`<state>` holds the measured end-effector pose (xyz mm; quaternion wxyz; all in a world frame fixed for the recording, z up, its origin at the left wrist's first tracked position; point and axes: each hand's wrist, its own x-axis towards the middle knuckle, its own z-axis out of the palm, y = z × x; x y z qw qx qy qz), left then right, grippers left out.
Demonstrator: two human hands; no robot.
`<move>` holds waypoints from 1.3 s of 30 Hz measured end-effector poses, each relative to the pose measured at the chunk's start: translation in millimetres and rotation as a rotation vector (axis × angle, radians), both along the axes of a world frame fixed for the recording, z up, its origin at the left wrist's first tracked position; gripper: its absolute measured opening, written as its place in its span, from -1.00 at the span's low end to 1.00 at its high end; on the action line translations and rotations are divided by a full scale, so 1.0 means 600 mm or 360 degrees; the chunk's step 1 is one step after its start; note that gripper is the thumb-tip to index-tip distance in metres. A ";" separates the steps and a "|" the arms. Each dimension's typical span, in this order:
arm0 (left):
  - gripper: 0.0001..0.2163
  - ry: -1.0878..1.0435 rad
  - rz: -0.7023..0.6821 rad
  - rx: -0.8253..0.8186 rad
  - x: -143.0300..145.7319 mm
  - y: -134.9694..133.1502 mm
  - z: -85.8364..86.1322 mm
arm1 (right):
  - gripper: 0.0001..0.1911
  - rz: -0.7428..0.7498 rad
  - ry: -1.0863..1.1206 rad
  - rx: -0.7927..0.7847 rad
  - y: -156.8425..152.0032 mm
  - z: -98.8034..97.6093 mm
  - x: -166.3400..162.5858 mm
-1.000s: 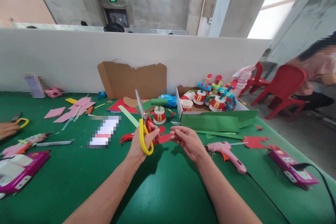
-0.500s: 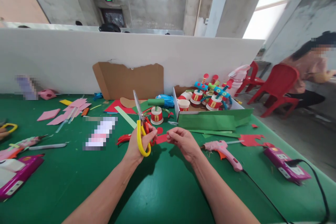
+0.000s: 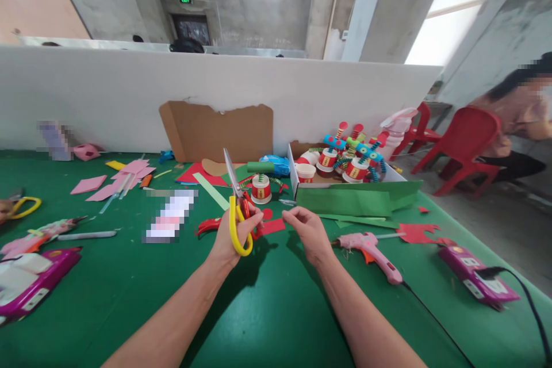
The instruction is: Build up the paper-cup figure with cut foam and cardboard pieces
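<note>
The left hand (image 3: 226, 237) is gripping the scissors (image 3: 233, 207), blades pointing away from the fingers, as careful handling is requiring. The red strip (image 3: 275, 226) is showing between the separated hands. The right hand (image 3: 311, 236) is holding its fingertips together nearby; whether on anything, cannot tell.

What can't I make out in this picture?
All in the head view:
Anything tiny in the right hand: its fingers would hide it.
The left hand's palm: hidden by its fingers and the scissors.
The nearest cup's lettering: too small.
The pale item: pixelated.
The left power strip's end: cut off by the left edge.
</note>
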<state>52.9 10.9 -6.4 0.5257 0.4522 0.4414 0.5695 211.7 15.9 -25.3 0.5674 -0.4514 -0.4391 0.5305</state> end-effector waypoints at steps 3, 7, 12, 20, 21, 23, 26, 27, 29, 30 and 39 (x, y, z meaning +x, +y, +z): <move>-0.73 0.0003 -0.0010 0.0002 0.000 0.000 -0.004 | -0.78 0.0003 0.0089 -0.0009 -0.003 0.000 -0.007; -0.74 0.0067 0.0009 0.0038 0.003 0.001 -0.012 | -0.63 0.0194 0.0430 -0.0250 -0.011 -0.002 -0.023; -0.77 0.0136 -0.0006 0.0035 0.016 -0.005 -0.011 | -0.69 0.0249 0.0534 -0.0292 -0.019 -0.003 -0.040; -0.80 0.0382 -0.0092 0.0102 0.016 -0.007 -0.022 | -0.74 0.0109 0.0530 -0.0272 -0.013 -0.003 -0.032; -0.81 0.0473 -0.0128 0.0116 0.011 -0.006 -0.025 | -0.74 0.0062 0.0547 -0.0260 -0.011 -0.001 -0.027; -0.83 0.0763 -0.0194 0.0157 0.001 -0.007 -0.028 | -0.73 -0.0035 0.0594 -0.0219 -0.006 0.004 -0.016; -0.85 0.1431 -0.0305 0.0296 -0.009 -0.012 -0.021 | -0.74 -0.0139 0.0663 -0.0151 0.002 0.011 0.003; -0.86 0.1649 -0.0354 0.0343 -0.011 -0.014 -0.018 | -0.75 -0.0165 0.0684 -0.0133 0.004 0.013 0.009; -0.85 0.1998 -0.0439 0.0421 -0.011 -0.019 -0.014 | -0.75 -0.0207 0.0735 -0.0100 0.007 0.015 0.018; -0.84 0.2124 -0.0481 0.0449 -0.011 -0.020 -0.014 | -0.74 -0.0220 0.0764 -0.0089 0.008 0.016 0.021; -0.75 0.2429 -0.0563 0.0427 -0.001 -0.027 -0.012 | -0.75 -0.0157 0.0821 -0.0016 0.007 0.017 0.022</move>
